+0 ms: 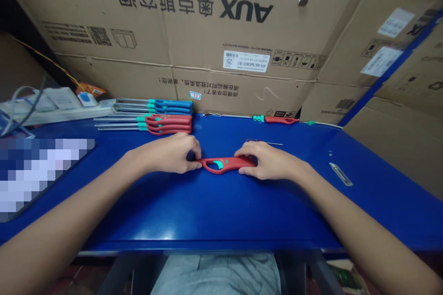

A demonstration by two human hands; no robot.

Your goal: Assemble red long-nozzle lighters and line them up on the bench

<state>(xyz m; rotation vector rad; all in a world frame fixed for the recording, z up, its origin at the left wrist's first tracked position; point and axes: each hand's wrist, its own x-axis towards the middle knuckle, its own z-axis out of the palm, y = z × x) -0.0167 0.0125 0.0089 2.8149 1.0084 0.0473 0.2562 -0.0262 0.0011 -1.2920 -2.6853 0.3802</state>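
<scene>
A red lighter body (231, 163) with a green trigger lies level between my two hands, low over the blue table. My left hand (175, 153) pinches its narrow front end between thumb and fingers; no long metal tube shows on that end. My right hand (265, 160) is closed around the handle's rear end, hiding part of it. Just behind my left hand is a stack of red lighters (169, 124) with green collars and long metal tubes pointing left. Blue lighters (173, 107) of the same kind lie stacked behind them.
Cardboard panels (194, 46) wall the back and right of the blue table (207, 212). Along the back lie another red lighter body (281, 120) and green collars (258, 118). A thin screwdriver (273, 143) is behind my right hand, a clear tube (341, 174) right, a power strip (86, 111) left.
</scene>
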